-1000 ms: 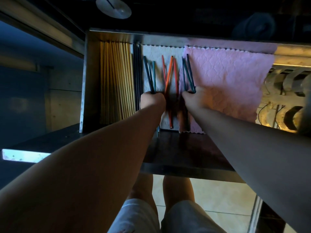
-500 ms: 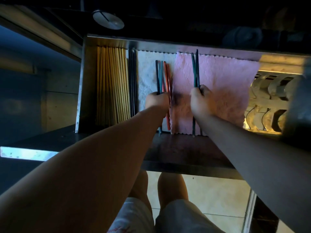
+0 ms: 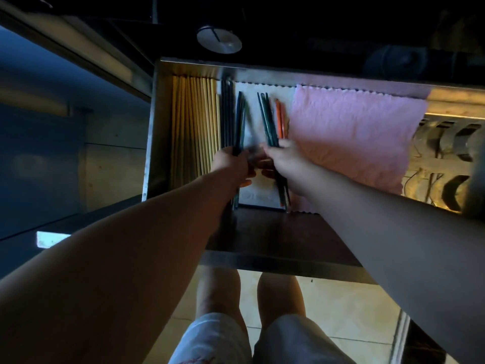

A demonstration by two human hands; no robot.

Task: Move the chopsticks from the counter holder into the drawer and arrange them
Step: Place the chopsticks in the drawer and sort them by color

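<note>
In the drawer, left of the pink cloth, the left hand gripped dark chopsticks — the right hand, nearer the cloth, curled round a dark-and-orange bundle.

Left hand and right hand close together, almost touching, fingers of each curled in a grip. Arms bare, stretched forward, converging.
</note>
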